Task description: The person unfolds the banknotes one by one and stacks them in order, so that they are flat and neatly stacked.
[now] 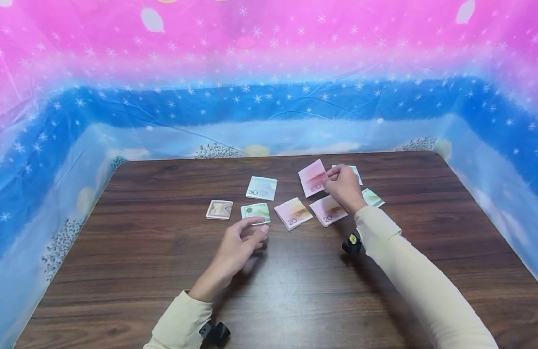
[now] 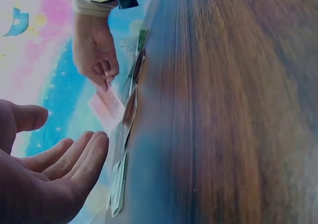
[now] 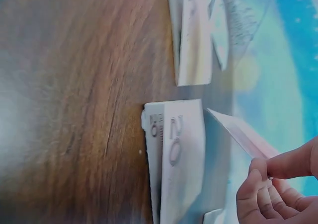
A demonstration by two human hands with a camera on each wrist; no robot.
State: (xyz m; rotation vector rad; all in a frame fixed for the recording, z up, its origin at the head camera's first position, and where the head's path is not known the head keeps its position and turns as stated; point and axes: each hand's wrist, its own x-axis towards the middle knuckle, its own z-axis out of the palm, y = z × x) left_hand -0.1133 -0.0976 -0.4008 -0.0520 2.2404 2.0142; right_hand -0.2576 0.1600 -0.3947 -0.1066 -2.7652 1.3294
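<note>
In the head view my right hand [image 1: 345, 188] pinches a folded pink 100 banknote [image 1: 311, 177] between thumb and fingers. The right wrist view shows this pink note [image 3: 246, 134] tilted up off the table. Nearest below it lies a folded 20 banknote [image 1: 327, 211], with a second 20 banknote [image 1: 292, 213] to its left. My left hand [image 1: 237, 248] has loosely bent fingers and holds nothing. Its fingertips are close to a folded green banknote [image 1: 255, 211]; whether they touch it I cannot tell. The left wrist view shows the left palm [image 2: 44, 184] with fingers spread from the thumb.
A pale 50 banknote [image 1: 261, 188] and a brownish folded note [image 1: 219, 210] lie on the left of the group. Partly behind the right hand are a pale note [image 1: 353, 173] and a green note [image 1: 373, 198]. Patterned cloth [image 1: 269, 102] hangs around the brown wooden table [image 1: 142, 252].
</note>
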